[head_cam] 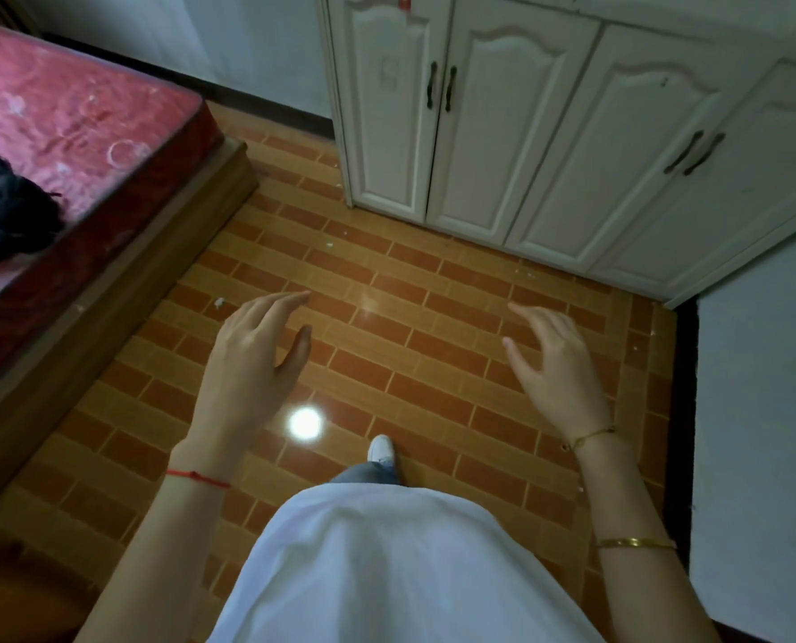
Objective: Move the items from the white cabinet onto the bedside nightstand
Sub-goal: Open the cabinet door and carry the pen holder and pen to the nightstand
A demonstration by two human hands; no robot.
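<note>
The white cabinet (pixel 549 132) stands against the wall with all four doors shut, so whatever it holds is hidden. In front of it, above the orange brick-patterned floor (pixel 410 327), the left hand (pixel 247 359) and the right hand (pixel 556 368) hover apart, fingers loosely spread and holding nothing. To the cabinet's left lies a red mattress (pixel 71 123) bearing a black bundle (pixel 1 206).

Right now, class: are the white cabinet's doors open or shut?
Shut. All the white cabinet doors lie flush, their dark handles meeting in pairs. Both hands hover empty.
</note>
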